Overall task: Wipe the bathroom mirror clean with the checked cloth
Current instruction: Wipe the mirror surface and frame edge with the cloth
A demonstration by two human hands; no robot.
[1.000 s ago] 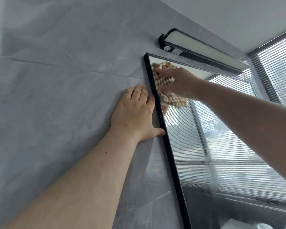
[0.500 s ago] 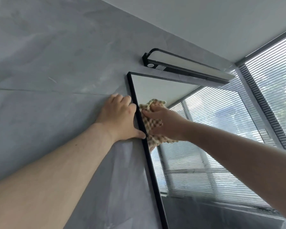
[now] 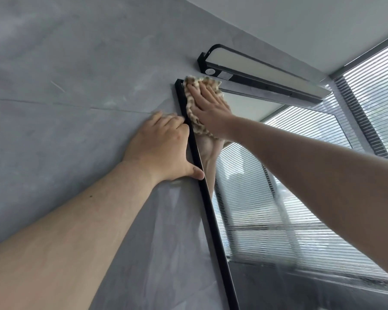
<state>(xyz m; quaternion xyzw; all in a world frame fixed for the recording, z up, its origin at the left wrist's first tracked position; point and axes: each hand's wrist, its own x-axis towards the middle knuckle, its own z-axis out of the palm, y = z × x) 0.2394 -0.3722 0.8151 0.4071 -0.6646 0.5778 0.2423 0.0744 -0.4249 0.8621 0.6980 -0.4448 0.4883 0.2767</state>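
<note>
Beige and brown, the soft checked cloth lies flat against the glass in the top left corner of the tall rectangular mirror with the thin black frame. We press it there with our right hand. The grip is not closed: the fingers are straight and lie side by side on the cloth, and the palm covers its middle. The cloth shows above the fingertips, along the frame side of the hand and below the wrist. Its upper edge reaches the top of the mirror, just under the long black wall lamp with the white panel.

Our left hand rests flat on the grey marbled wall tiles just beside the mirror, lower than the right hand. Its grip is also spread: the fingers lie together on the tile, and the thumb stands apart and touches the black frame. In the glass we see the reflection of an arm and of slatted blinds. The real white window blinds are at the right.
</note>
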